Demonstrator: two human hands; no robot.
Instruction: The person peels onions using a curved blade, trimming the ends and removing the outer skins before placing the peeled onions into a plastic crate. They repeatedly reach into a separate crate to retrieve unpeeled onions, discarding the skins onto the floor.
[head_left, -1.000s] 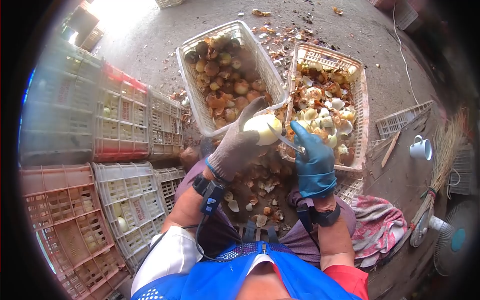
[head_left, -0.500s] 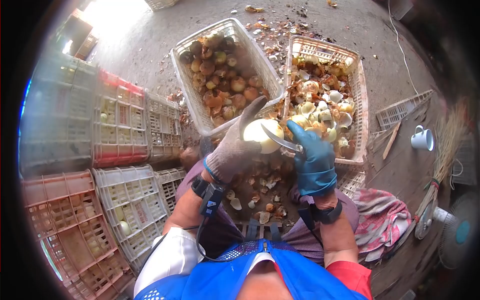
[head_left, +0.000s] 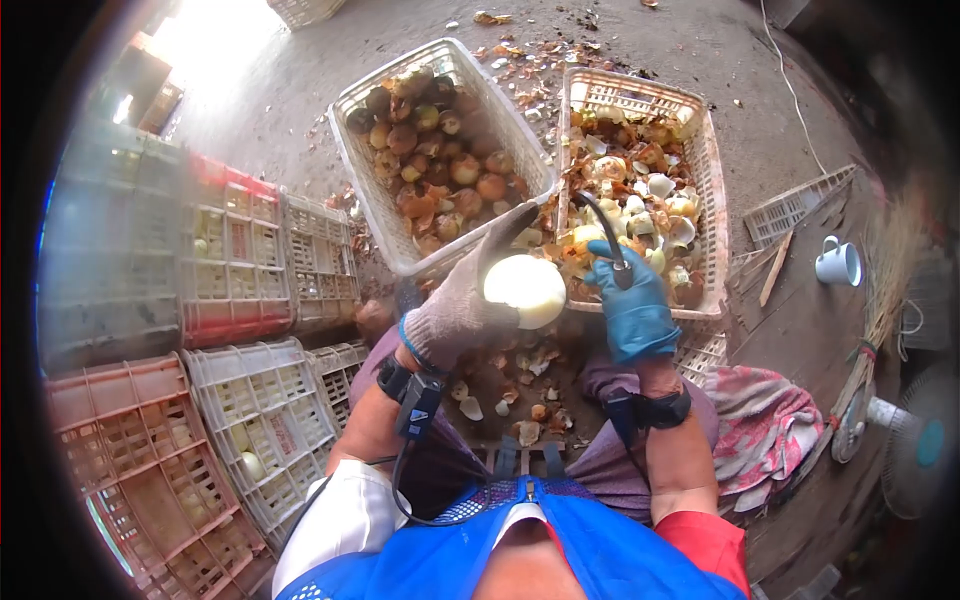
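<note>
Concrete floor w/ baskets, left hand (head_left: 455, 310) gripping peeled onion (head_left: 525, 290), right hand (head_left: 630, 310) clutching knife (head_left: 600, 225)

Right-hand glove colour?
Blue. The right glove grips a knife; it shows clearly in the head view.

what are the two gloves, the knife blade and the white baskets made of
The left hand, holding the onion, wears grey-brown knitted fabric, matte, judging by its fuzzy weave. The right hand wears blue rubber or rubber-coated fabric, smooth with a slight sheen. The knife blade is probably metal: dark, thin and curved. The basket looks like white moulded plastic, given its lattice walls.
</note>
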